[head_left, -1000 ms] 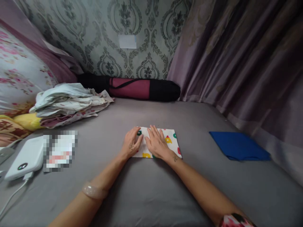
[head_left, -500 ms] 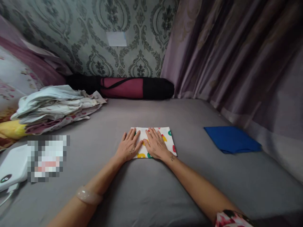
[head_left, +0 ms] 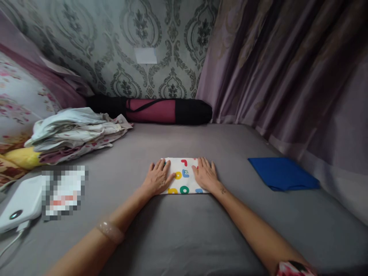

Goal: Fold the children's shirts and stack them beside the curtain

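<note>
A folded white cloth (head_left: 184, 182) with colourful letter shapes lies flat in front of me as a neat rectangle. My left hand (head_left: 159, 178) rests palm down on its left end, fingers stretched out. On its right end lies my right hand (head_left: 206, 175), also flat with the fingers extended. The middle of the cloth shows between the two hands, while its side edges are partly covered by them. Off to the right is a folded blue cloth (head_left: 283, 174), touched by neither hand.
All this lies on a grey bedsheet (head_left: 178, 234). At left are a pile of folded clothes (head_left: 77, 128), a yellow item (head_left: 24, 158) and a white power bank (head_left: 25, 203) with a cable, beside a blurred-out patch. A long black and maroon bag (head_left: 152, 111) lies along the wall; curtains (head_left: 273, 69) hang right.
My right hand has slid rightward across the printed cloth to its right end, uncovering the middle. My left hand stays on the left end. The view has shifted slightly.
</note>
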The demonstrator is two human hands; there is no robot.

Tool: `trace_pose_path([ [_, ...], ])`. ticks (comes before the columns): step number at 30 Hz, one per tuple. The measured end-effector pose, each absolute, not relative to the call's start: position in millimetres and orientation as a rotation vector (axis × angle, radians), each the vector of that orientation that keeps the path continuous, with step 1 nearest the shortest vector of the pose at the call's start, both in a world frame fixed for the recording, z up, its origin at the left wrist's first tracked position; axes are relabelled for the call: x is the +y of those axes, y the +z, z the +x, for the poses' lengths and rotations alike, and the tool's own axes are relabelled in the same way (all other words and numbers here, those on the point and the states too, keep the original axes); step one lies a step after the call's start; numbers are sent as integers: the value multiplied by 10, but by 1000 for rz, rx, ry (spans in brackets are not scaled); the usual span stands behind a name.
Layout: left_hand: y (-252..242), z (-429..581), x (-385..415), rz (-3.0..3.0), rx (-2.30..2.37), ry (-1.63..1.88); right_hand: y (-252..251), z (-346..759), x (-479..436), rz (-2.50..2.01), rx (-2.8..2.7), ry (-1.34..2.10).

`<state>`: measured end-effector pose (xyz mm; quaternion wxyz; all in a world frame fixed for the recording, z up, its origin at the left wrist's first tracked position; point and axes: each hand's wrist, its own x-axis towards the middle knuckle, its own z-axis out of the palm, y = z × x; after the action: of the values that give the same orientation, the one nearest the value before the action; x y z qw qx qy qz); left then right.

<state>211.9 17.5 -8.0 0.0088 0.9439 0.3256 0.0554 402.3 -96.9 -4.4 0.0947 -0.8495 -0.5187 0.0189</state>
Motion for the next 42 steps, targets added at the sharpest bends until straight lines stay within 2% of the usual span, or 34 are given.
trace_pose_path([
  [3,89,2219,339,2924,1018,173,60,4217,-948,-2457,-1667,114],
  [8,317,2438,769,2709,1100,-152,186,4399,-799,-2369,-1815,196],
  [12,351,2531,996,2419,1027,-210,269,4459,-625,-2401,-1788,421],
  [23,334,2507,1067,2201,897,-129,441,4700,-380,-2348,-1692,897],
  [33,1014,2273,912,2110,667,-40,856,4841,-664,-1837,-1628,1074],
  [37,1282,2247,907,2240,560,117,1166,4828,-731,-1797,-1671,912],
  [42,1340,2120,747,2553,547,479,1194,4641,-887,-1819,-1722,245],
])
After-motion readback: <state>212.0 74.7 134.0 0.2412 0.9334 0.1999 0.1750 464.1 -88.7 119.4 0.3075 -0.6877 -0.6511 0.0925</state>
